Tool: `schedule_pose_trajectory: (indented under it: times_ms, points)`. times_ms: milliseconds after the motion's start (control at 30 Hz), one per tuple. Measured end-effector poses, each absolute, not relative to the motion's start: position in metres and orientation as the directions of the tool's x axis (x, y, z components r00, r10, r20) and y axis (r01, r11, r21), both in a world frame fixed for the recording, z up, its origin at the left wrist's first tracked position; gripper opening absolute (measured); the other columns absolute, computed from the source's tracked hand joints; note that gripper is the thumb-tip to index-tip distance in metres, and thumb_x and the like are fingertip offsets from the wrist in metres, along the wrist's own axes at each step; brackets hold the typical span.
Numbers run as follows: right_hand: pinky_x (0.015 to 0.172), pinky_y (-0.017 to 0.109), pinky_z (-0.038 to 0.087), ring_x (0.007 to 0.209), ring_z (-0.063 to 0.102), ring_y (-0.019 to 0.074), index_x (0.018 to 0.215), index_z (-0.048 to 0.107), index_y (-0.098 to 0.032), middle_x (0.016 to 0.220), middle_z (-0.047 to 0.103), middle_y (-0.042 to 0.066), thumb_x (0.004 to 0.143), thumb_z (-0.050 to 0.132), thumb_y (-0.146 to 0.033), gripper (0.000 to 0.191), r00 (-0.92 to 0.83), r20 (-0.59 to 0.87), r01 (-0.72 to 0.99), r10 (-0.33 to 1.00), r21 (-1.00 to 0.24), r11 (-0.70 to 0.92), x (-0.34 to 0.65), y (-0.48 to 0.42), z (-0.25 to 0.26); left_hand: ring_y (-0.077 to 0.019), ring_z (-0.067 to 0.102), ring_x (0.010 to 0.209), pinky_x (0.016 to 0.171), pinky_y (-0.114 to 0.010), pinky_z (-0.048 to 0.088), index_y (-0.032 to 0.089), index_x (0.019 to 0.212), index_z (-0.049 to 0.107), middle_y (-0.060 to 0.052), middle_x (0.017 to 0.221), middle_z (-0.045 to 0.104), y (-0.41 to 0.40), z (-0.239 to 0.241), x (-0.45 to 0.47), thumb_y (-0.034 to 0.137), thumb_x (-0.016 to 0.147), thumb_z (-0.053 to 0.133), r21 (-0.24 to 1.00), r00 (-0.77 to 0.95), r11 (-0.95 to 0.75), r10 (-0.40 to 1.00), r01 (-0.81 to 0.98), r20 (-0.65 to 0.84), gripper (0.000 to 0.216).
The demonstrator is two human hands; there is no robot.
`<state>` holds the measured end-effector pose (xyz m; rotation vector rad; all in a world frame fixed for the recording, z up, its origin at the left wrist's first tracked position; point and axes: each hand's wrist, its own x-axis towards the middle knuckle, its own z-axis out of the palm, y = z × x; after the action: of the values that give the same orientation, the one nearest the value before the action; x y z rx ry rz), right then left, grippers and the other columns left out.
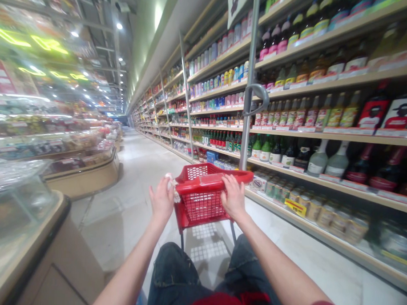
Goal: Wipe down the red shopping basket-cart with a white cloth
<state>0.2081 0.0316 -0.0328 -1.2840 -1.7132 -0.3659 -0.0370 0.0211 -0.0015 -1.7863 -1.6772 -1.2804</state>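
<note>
A red shopping cart (204, 206) stands in the aisle in front of the person, its mesh basket beyond the handle (202, 184) and its legs reaching down toward a pale, glossy floor (136, 168) that carries its latticed shadow. The left hand (162, 199) is at the handle's left end, its fingers curled and pressing a crumpled white cloth (173, 187) there; how tightly they grip cannot be told. The right hand (233, 196) lies near the handle's right end, fingers bent over the bar, slightly apart. Jeans (176, 267) show below, between the forearms. Along the right side, long shelves (311, 133) recede into the distance, lined with bottles (265, 149) and cans (339, 222), with a yellow price sign (295, 207) at the lowest level and a grey post (246, 145) rising close to the cart. On the left stand rounded display counters (73, 254), their goods blurred, under glowing yellow-green signs (49, 44). Small round lights (119, 26) dot the dark ceiling.
</note>
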Motion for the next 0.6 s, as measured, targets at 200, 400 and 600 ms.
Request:
schedule_pose_trajectory:
  times_ms: [200,400,600]
  points:
    - [0.103,0.056,0.019,0.128,0.033,0.0236,0.128,0.042,-0.02,0.133,0.046,0.009,0.076,0.04,-0.011,0.053,-0.018,0.811,0.872,0.585,-0.274,0.407,0.21,0.031,-0.033,-0.0245,0.05,0.117,0.108,-0.055,0.014,0.019,0.122,0.049,-0.013,0.127,0.053,0.011,0.008,0.025,0.025,0.083,0.046,0.069,0.169,-0.342,0.618,0.937,0.768,0.04]
    - [0.103,0.056,0.019,0.127,0.034,0.0235,0.128,0.042,-0.02,0.133,0.047,0.009,0.076,0.039,-0.011,0.052,-0.038,0.808,0.87,0.587,-0.263,0.418,0.211,0.03,-0.031,-0.0225,0.049,0.117,0.108,-0.057,0.009,0.024,0.121,0.05,-0.01,0.129,0.052,0.013,-0.003,0.0,0.019,0.083,0.042,0.038,0.209,-0.367,0.609,0.929,0.765,0.039]
    - [0.103,0.054,0.02,0.128,0.033,0.0232,0.128,0.042,-0.019,0.134,0.045,0.009,0.076,0.04,-0.012,0.053,-0.042,0.809,0.872,0.587,-0.258,0.417,0.205,0.03,-0.032,-0.0265,0.055,0.11,0.104,-0.061,0.013,0.019,0.118,0.052,-0.014,0.121,0.058,0.022,0.003,-0.046,0.023,0.086,0.038,0.329,-0.141,-0.202,0.618,0.922,0.773,0.035]
